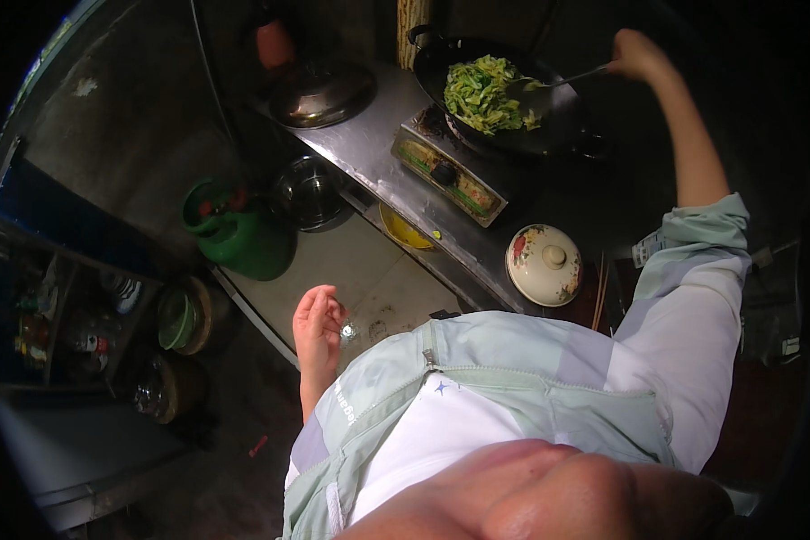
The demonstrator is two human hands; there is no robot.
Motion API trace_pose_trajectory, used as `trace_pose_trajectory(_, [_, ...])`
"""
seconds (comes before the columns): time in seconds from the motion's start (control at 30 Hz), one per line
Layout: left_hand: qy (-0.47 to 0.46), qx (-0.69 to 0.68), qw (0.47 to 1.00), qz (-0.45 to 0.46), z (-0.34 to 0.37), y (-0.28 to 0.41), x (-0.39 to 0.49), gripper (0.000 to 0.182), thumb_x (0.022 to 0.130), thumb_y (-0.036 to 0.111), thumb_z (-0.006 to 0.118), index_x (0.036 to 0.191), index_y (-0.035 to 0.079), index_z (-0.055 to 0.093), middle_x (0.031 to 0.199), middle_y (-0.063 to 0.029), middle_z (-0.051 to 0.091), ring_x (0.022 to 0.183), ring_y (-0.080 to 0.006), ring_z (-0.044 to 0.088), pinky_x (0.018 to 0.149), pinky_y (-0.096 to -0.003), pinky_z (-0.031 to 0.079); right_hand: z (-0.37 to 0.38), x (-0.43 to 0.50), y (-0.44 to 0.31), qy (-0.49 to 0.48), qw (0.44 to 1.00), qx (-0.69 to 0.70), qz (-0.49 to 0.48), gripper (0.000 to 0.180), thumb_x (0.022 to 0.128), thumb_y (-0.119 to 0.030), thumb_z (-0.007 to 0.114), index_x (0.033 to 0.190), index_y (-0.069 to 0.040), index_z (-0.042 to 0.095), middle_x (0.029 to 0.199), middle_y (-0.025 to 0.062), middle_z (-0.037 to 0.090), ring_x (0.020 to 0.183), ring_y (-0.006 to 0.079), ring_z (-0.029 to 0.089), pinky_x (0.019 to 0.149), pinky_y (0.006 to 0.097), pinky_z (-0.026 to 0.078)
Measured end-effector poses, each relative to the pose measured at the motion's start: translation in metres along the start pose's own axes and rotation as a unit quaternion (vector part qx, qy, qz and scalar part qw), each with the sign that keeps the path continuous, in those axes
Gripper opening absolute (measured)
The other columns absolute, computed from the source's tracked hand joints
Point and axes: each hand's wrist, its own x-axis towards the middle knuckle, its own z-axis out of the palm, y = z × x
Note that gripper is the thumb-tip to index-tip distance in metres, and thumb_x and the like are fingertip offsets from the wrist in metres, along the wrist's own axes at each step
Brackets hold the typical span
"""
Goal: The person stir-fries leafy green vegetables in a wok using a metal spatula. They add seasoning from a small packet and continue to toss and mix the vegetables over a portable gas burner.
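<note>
My right hand [638,57] grips the handle of a metal spatula [577,75], whose blade rests among chopped green leafy vegetables [482,94]. The vegetables lie in a large black wok [560,135] with loop handles, which stands on a gas stove [449,175] with a round black knob. My left hand [320,324] hangs over the floor, away from the steel counter [378,158]. Its fingers are loosely curled, and nothing shows in them. A floral enamel lid [545,265] lies on the counter, nearer my body than the stove.
A domed metal lid [322,93] sits at the counter's far left. Below are a yellow bowl [405,228], a metal basin [312,192] and a green gas cylinder [246,236]. Shelves with bottles [94,344] and several pots stand further left. Chopsticks [601,290] lie right of the floral lid.
</note>
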Motion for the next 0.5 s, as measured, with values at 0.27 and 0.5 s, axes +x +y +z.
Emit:
trace_pose_trajectory(0.27, [0.024, -0.002, 1.0, 0.008, -0.011, -0.009, -0.022, 0.017, 0.094, 0.016, 0.054, 0.1, 0.001, 0.06, 0.072, 0.0008, 0.055, 0.066, -0.0064, 0.05, 0.067, -0.0218, 0.045, 0.072, 0.032, 0.004, -0.096, 0.995, -0.04, 0.004, 0.027, 0.082, -0.025, 0.063, 0.091, 0.0, 0.068, 0.089, 0.0164, 0.068, 0.081, 0.0286, 0.067, 0.073, 0.0409, 0.053])
trace_pose_trajectory(0.5, [0.019, 0.025, 0.999, 0.021, -0.01, -0.005, -0.023, 0.016, 0.094, 0.015, 0.055, 0.099, 0.001, 0.06, 0.072, 0.001, 0.055, 0.066, -0.006, 0.05, 0.064, -0.0203, 0.043, 0.046, -0.022, -0.034, 0.082, 0.992, -0.03, -0.089, 0.034, 0.079, -0.037, 0.069, 0.077, -0.004, 0.064, 0.074, 0.0095, 0.065, 0.065, 0.0228, 0.063, 0.058, 0.0362, 0.05])
